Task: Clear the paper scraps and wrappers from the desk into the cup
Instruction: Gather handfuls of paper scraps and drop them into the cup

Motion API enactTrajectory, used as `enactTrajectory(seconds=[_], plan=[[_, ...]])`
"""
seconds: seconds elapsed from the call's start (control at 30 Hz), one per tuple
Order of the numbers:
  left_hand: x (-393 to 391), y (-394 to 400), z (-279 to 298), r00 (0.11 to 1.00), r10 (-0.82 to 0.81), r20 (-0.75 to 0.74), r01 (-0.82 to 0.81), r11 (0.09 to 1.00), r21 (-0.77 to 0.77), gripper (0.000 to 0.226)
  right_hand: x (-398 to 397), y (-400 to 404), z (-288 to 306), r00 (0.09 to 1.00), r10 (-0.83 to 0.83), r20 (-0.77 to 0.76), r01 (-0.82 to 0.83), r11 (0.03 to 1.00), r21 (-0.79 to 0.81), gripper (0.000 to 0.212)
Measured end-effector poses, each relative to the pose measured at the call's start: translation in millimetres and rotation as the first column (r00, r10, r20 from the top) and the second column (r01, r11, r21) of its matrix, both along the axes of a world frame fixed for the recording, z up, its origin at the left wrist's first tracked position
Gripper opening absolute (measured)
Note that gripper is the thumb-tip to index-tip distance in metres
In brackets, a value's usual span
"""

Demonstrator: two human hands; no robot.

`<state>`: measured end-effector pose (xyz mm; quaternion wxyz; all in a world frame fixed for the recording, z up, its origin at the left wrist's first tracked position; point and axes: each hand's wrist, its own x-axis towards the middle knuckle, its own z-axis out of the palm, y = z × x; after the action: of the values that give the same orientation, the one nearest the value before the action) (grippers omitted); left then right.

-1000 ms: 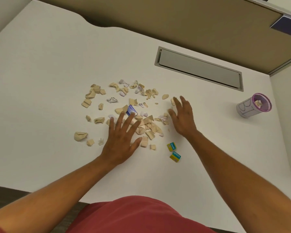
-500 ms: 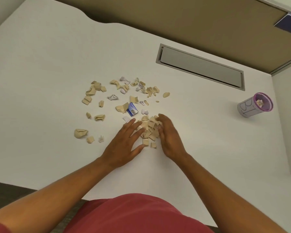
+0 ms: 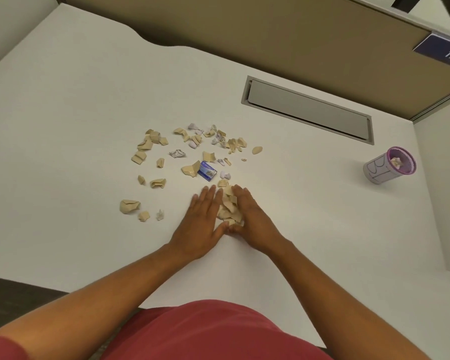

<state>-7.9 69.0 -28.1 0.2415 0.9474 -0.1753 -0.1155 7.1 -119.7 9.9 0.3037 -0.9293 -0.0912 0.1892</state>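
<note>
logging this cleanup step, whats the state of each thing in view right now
left hand: flat on the desk, fingers straight, pressing the pile from its left
right hand: fingers straight, pressing the pile from its right
pile of tan scraps: bunched between the hands
loose scraps: scattered beyond the hands
blue wrapper: lying among the loose scraps
cup: upright, far right, some scraps inside
desk hatch: closed

"110" on blue sign [image 3: 447,51]
</note>
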Motion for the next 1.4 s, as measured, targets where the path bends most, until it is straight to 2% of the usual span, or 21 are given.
enactTrajectory(seconds=[0.1,0.17,0.23,0.3,0.37,0.43,0.53,0.67,0.8,0.9,0.97,1.03,1.1,1.17,1.23,1.3,1.4], plan=[[-1,3,15,0.998,0.066,-0.022,-0.069,0.986,-0.155,0.092,-3,-17,3,0.992,-0.084,0.089,0.084,0.996,0.008,0.114],[3,11,22,0.996,0.085,0.025,-0.081,0.986,-0.145,0.1,-4,-29,5,0.986,-0.136,0.091,0.143,0.987,-0.073,0.123],[10,16,26,0.998,0.028,0.062,-0.028,1.0,-0.004,0.111,-2,-34,7,0.989,-0.139,0.048,0.145,0.981,-0.131,0.13],[20,12,29,0.998,-0.058,0.036,0.052,0.986,0.156,0.118,1,-29,9,0.996,-0.086,0.013,0.087,0.981,-0.171,0.133],[29,3,29,0.991,-0.136,0.006,0.13,0.954,0.272,0.115,6,-18,10,1.0,-0.016,0.005,0.017,0.975,-0.221,0.128],[33,-8,30,0.982,-0.187,0.005,0.173,0.916,0.362,0.103,11,-8,11,0.999,0.029,0.015,-0.024,0.963,-0.267,0.113],[31,-19,33,0.983,-0.182,0.036,0.15,0.893,0.425,0.079,11,-1,11,0.998,0.047,0.046,-0.03,0.947,-0.32,0.083],[25,-24,34,0.977,-0.19,0.093,0.14,0.909,0.393,0.049,-2,2,11,0.982,0.07,0.174,-0.015,0.953,-0.301,0.047],[22,-28,34,0.991,-0.104,0.086,0.08,0.966,0.246,0.031,-7,1,7,0.971,0.088,0.223,-0.025,0.962,-0.272,0.03],[25,-35,39,0.999,0.035,0.015,-0.037,0.993,0.115,0.017,-2,-2,5,0.984,-0.003,0.177,0.038,0.98,-0.196,0.016],[26,-38,44,0.982,0.182,-0.047,-0.181,0.983,0.03,0.02,2,-8,6,0.982,-0.144,0.122,0.152,0.986,-0.062,0.012],[28,-41,48,0.934,0.329,-0.137,-0.343,0.935,-0.095,0.024,5,-17,10,0.961,-0.275,0.032,0.27,0.956,0.115,0.01],[32,-45,53,0.866,0.429,-0.257,-0.486,0.845,-0.225,0.012,8,-32,14,0.926,-0.369,-0.08,0.377,0.891,0.252,0.005],[37,-53,58,0.781,0.477,-0.404,-0.608,0.728,-0.316,0.006,12,-51,18,0.85,-0.451,-0.271,0.526,0.754,0.393,0.008],[42,-65,64,0.687,0.427,-0.588,-0.709,0.572,-0.413,0.012,14,-73,23,0.766,-0.44,-0.468,0.641,0.564,0.52,0.015],[47,-83,73,0.615,0.316,-0.723,-0.776,0.407,-0.482,0.014,14,-99,31,0.734,-0.37,-0.57,0.679,0.429,0.596,0.016],[57,-120,90,0.585,0.185,-0.789,-0.801,0.285,-0.527,0.012,14,-143,45,0.712,-0.306,-0.632,0.702,0.279,0.655,0.009]])
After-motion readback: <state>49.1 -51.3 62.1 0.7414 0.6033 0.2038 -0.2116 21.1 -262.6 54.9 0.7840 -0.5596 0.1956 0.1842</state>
